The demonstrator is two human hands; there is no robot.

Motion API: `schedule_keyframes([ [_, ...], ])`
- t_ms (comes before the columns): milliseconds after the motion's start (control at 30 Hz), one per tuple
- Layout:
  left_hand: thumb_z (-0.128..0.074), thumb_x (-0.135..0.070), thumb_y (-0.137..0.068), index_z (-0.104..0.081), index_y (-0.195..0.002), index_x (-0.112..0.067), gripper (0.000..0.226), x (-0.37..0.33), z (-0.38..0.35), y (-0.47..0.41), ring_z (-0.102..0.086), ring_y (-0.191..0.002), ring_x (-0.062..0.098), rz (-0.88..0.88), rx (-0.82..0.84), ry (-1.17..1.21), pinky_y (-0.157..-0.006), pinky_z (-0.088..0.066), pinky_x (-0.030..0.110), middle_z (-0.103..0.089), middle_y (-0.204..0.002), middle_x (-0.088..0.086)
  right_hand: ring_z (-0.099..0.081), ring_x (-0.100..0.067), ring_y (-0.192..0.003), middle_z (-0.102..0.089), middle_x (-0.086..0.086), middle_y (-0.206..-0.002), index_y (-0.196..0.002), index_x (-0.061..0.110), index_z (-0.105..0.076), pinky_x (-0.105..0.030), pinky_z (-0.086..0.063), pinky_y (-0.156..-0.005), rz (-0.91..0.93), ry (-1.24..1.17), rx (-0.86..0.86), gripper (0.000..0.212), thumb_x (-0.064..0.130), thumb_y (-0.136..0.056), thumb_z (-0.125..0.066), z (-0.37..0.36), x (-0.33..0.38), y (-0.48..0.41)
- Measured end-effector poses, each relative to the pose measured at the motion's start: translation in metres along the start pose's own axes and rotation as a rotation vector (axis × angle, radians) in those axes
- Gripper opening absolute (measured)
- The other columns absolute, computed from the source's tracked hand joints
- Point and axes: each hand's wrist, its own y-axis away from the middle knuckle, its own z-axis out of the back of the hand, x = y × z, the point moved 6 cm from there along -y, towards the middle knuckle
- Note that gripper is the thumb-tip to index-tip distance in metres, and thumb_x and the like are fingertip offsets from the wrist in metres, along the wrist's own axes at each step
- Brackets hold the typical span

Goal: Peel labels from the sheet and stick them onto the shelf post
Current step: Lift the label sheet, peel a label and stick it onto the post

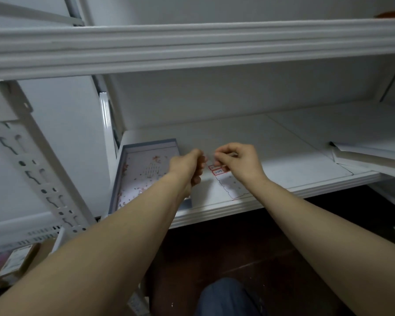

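Note:
A white label sheet [230,187] hangs over the lower shelf [283,156], with two red-bordered labels [216,170] at its top. My left hand [189,167] holds the sheet's upper left edge with curled fingers. My right hand [237,159] pinches at the sheet's top, right above the red labels; whether a label is between its fingertips I cannot tell. The perforated white shelf post [32,165] stands at the left, well away from both hands.
A blue-rimmed box [123,179] with a floral printed sheet inside lies on the shelf under my left forearm. Stacked white boards [369,153] lie at the shelf's right end. An upper shelf beam [192,46] runs overhead. Cardboard boxes [16,261] sit at the lower left.

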Motion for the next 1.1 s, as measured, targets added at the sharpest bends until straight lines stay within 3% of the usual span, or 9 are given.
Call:
schedule_keyframes([
  [133,-0.059,-0.02,-0.087,-0.057,-0.068,-0.009,0.022,-0.006,0.007,0.005,-0.035,-0.042,0.013,0.009,0.026,0.062,-0.035,-0.022,0.014,-0.049,-0.051,0.002,-0.062,-0.021,-0.076,-0.063,-0.003,-0.083,-0.086,0.008,-0.075,-0.033,-0.05,-0.07,0.425,0.385,-0.004,0.01,0.014,-0.082,-0.069,-0.015,0.025,0.01],
  [267,-0.063,-0.003,-0.081,-0.054,-0.063,-0.006,0.02,-0.014,0.024,0.013,-0.033,-0.04,0.011,-0.045,-0.043,0.061,-0.035,-0.022,0.014,-0.048,-0.055,0.005,-0.065,-0.024,-0.076,-0.067,-0.004,-0.09,-0.088,0.009,-0.076,-0.037,-0.053,-0.07,0.549,0.361,-0.013,0.017,0.019,-0.08,-0.065,-0.025,0.041,0.02],
  [367,-0.061,-0.003,-0.081,-0.056,-0.063,-0.004,0.019,-0.022,0.036,0.021,-0.033,-0.045,0.013,-0.095,-0.055,0.064,-0.035,-0.024,0.014,-0.049,-0.057,0.006,-0.066,-0.017,-0.071,-0.063,0.006,-0.089,-0.089,0.015,-0.074,-0.033,-0.052,-0.07,0.401,0.249,-0.066,0.017,0.022,-0.086,-0.06,-0.021,0.043,0.022],
  [467,-0.05,-0.006,-0.079,-0.054,-0.063,-0.006,0.016,-0.029,0.047,0.028,-0.035,-0.05,0.015,-0.116,-0.033,0.055,-0.042,-0.025,0.019,-0.051,-0.059,0.006,-0.062,-0.004,-0.053,-0.062,0.004,-0.085,-0.081,0.026,-0.066,-0.027,-0.044,-0.058,0.146,0.055,-0.089,0.024,0.017,-0.091,-0.046,-0.017,0.043,0.019],
  [567,-0.041,-0.011,-0.079,-0.055,-0.067,-0.008,0.018,-0.034,0.054,0.035,-0.035,-0.05,0.015,-0.108,0.012,0.064,-0.045,-0.024,0.022,-0.052,-0.056,0.005,-0.055,-0.005,-0.049,-0.062,-0.002,-0.074,-0.076,0.021,-0.064,-0.017,-0.037,-0.048,-0.034,-0.085,-0.04,0.023,0.009,-0.089,-0.049,-0.022,0.053,0.018],
  [633,-0.039,-0.012,-0.079,-0.057,-0.07,-0.007,0.021,-0.038,0.058,0.042,-0.035,-0.049,0.015,-0.123,0.025,0.062,-0.046,-0.024,0.022,-0.052,-0.051,0.003,-0.053,-0.01,-0.052,-0.061,-0.003,-0.069,-0.075,0.014,-0.065,-0.019,-0.036,-0.05,-0.102,-0.12,0.028,0.017,0.01,-0.087,-0.055,-0.03,0.063,0.022],
  [767,-0.036,-0.012,-0.08,-0.06,-0.073,-0.004,0.027,-0.047,0.068,0.057,-0.035,-0.05,0.016,-0.172,0.03,0.024,-0.048,-0.025,0.024,-0.052,-0.055,0.005,-0.05,-0.013,-0.051,-0.059,-0.003,-0.064,-0.068,0.011,-0.064,-0.024,-0.035,-0.052,-0.106,-0.105,0.07,0.016,0.012,-0.084,-0.059,-0.039,0.081,0.03],
  [933,-0.034,-0.014,-0.08,-0.063,-0.077,-0.002,0.031,-0.058,0.084,0.071,-0.036,-0.051,0.016,-0.222,0.008,-0.058,-0.047,-0.026,0.024,-0.053,-0.056,0.006,-0.047,0.001,-0.039,-0.059,-0.004,-0.061,-0.073,0.006,-0.067,-0.01,-0.034,-0.04,0.0,-0.041,0.123,0.01,0.0,-0.08,-0.062,-0.047,0.106,0.038],
  [1100,-0.033,-0.017,-0.083,-0.064,-0.075,-0.002,0.035,-0.074,0.104,0.088,-0.035,-0.052,0.015,-0.269,-0.027,-0.014,-0.047,-0.026,0.024,-0.055,-0.054,0.003,-0.045,0.001,-0.037,-0.059,-0.002,-0.059,-0.07,0.008,-0.067,-0.011,-0.038,-0.044,0.082,-0.022,0.148,0.016,-0.002,-0.08,-0.062,-0.06,0.131,0.043],
])
